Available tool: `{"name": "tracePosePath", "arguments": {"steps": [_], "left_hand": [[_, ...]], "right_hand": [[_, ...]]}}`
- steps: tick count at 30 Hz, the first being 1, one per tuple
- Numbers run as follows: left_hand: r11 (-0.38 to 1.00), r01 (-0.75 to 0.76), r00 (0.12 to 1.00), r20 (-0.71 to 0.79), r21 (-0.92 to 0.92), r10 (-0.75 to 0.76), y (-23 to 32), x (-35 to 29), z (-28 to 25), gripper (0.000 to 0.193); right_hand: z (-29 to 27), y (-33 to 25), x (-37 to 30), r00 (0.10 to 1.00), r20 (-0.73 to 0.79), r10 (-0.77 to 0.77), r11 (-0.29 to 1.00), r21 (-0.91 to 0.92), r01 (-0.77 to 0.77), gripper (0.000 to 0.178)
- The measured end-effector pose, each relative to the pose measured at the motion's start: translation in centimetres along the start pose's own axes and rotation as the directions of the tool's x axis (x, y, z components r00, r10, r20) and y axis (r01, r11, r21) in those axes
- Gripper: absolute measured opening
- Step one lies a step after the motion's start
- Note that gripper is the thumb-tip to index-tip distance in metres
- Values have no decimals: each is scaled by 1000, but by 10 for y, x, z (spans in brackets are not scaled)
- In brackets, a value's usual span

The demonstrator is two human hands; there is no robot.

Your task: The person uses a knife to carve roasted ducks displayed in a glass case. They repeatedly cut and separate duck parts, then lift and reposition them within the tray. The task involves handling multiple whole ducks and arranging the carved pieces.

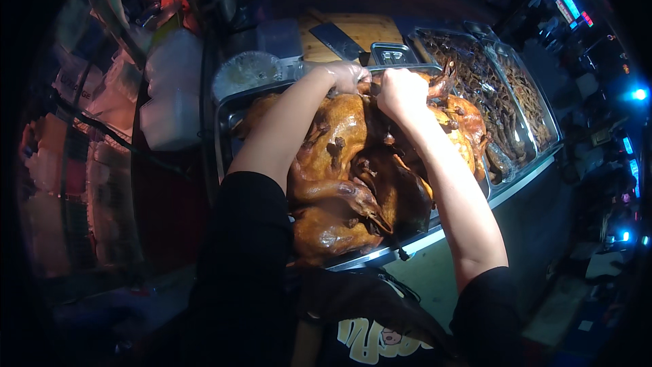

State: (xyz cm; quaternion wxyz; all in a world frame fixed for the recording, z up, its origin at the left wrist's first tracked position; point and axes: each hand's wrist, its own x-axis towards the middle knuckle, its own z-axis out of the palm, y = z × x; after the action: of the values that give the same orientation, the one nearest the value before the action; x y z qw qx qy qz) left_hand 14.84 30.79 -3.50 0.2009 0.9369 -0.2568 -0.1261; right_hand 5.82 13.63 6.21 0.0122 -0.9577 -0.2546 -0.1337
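Note:
Several glossy brown roast ducks (339, 122) lie heaped in a metal tray (221, 136), one with its neck and beaked head bent across the near side. Both my arms reach over them to the tray's far edge. My left hand (348, 77), seemingly in a thin clear glove, is closed on a roast duck (367, 88) there. Close beside it, my right hand (404, 94) is curled into a fist on the same duck, knuckles up. Most of what the fingers grip is hidden, and glare washes out the right hand.
Beyond the tray, a cleaver (337, 41) lies on a wooden chopping board (380, 27), near a small metal container (392, 53). A round clear plastic lid or bowl (248, 73) sits at left, beside stacked white foam boxes (170, 88). At right stand covered trays of dark food (475, 88).

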Motion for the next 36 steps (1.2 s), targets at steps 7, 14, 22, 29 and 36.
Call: {"name": "tracePosePath", "arguments": {"steps": [7, 14, 22, 29, 36], "left_hand": [[997, -5, 998, 64, -71, 10, 11, -3, -13, 58], [995, 36, 996, 85, -96, -27, 27, -20, -36, 36], [987, 42, 996, 79, -155, -30, 22, -12, -34, 28], [983, 65, 996, 69, -174, -53, 25, -19, -37, 23], [985, 37, 999, 41, -168, -31, 24, -17, -35, 28]], "right_hand": [[29, 0, -9, 994, 55, 100, 991, -90, -95, 13], [38, -3, -6, 990, 18, 141, 986, -96, -138, 17], [51, 4, 1, 988, 25, 152, 983, -111, -149, 23], [45, 0, 6, 971, 91, 220, 974, -76, -214, 23], [39, 0, 7, 971, 91, 222, 973, -77, -215, 20]]}}
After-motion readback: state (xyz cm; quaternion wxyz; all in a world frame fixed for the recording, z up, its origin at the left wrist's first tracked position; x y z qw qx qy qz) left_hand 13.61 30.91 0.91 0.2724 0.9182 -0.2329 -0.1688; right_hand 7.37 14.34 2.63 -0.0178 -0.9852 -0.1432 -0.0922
